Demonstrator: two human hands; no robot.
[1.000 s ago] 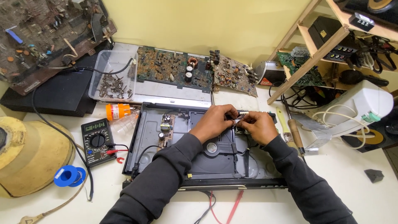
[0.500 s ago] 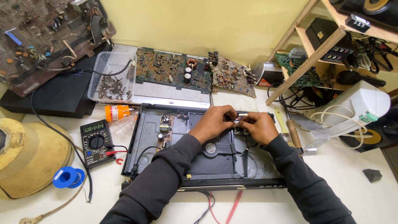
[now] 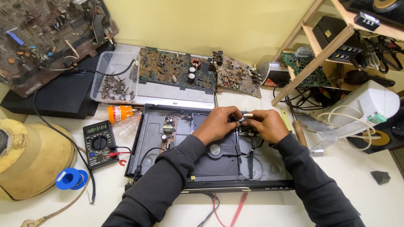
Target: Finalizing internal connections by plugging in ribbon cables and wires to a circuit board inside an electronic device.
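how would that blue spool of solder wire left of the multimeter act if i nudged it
The blue spool of solder wire seems to lie tilted on its round flange, so it might roll or pivot. It is probably heavy for its size. Its loose wire tail looks thin and likely floppy.

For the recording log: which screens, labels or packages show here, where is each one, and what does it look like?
Multimeter: on the table left of the opened player, black, with a greyish rectangular screen at its top.
Orange bottle: lying beside the clear plastic tray, with a white label band.
Solder spool: blue, round, near the table's left front, with a white centre.
Small black device: on the top shelf at right, with a pale label.
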